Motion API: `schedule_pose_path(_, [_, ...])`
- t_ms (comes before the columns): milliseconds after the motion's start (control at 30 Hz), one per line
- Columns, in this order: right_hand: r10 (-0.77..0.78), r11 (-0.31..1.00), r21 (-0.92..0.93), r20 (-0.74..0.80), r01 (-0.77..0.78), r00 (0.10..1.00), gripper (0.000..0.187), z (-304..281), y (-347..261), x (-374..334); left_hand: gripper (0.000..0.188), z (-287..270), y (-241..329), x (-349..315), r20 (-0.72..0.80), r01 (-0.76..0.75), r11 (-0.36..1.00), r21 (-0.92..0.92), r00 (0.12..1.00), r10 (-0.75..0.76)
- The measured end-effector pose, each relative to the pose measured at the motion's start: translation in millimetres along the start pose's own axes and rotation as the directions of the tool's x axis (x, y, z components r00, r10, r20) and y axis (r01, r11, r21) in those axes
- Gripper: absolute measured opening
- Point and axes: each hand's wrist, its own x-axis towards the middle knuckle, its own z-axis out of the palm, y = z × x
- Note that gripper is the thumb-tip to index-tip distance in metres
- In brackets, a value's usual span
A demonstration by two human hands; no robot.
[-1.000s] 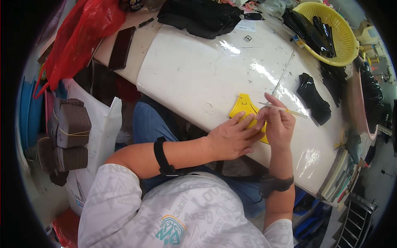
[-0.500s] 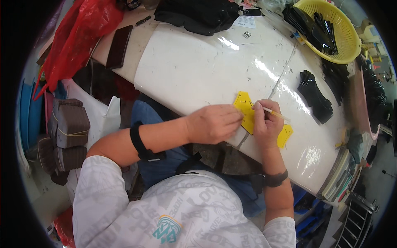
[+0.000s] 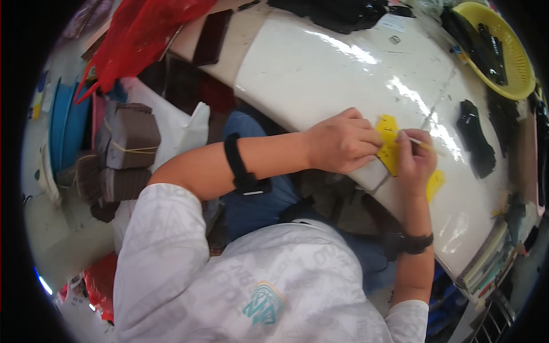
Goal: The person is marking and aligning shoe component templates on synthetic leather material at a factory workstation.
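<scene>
A flat, angular yellow piece [image 3: 388, 140] with small dark marks lies near the front edge of the white table. My left hand [image 3: 346, 142] is closed, its fingertips gripping the piece's left edge. From the right, my right hand [image 3: 416, 163] pinches a slim pale pen [image 3: 424, 145], its tip over the yellow surface. What lies beneath the piece cannot be made out. A second yellow piece [image 3: 435, 184] sits partly behind my right hand. Farther right is a black, shaped piece [image 3: 476, 139].
A yellow basket [image 3: 526, 66] with black pieces stands at the far right. Black material [image 3: 337, 12] and a dark phone [image 3: 213, 38] lie along the back. At left are a red plastic bag [image 3: 143, 43], brown banded bundles [image 3: 134, 134] and blue basins [image 3: 64, 128].
The whole view has shifted, so table and hands appear farther right and a little higher. My left hand still grips the yellow piece, and the pen stays in my right.
</scene>
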Motion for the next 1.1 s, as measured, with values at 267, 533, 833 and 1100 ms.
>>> schedule_pose_path(267, [-0.011,0.997,0.081,0.033,0.008,0.999,0.010,4,-2,2,0.013,0,2,-5,-0.033,0.010,1.000,0.000,0.999,-0.010])
schedule_pose_path(533, [0.036,0.985,0.167,0.047,-0.043,0.998,0.010,2,1,0,0.016,0,2,-3,-0.030,-0.004,1.000,-0.013,1.000,0.004])
schedule_pose_path(833, [0.016,0.983,0.181,0.011,-0.017,1.000,0.008,7,-1,-1,0.015,-4,3,-3,-0.004,0.007,1.000,-0.009,1.000,-0.007])
schedule_pose_path(1100, [-0.047,0.995,0.084,0.015,0.046,0.999,0.008,10,-2,-1,0.013,-3,4,-2,-0.010,0.025,1.000,0.007,1.000,-0.025])
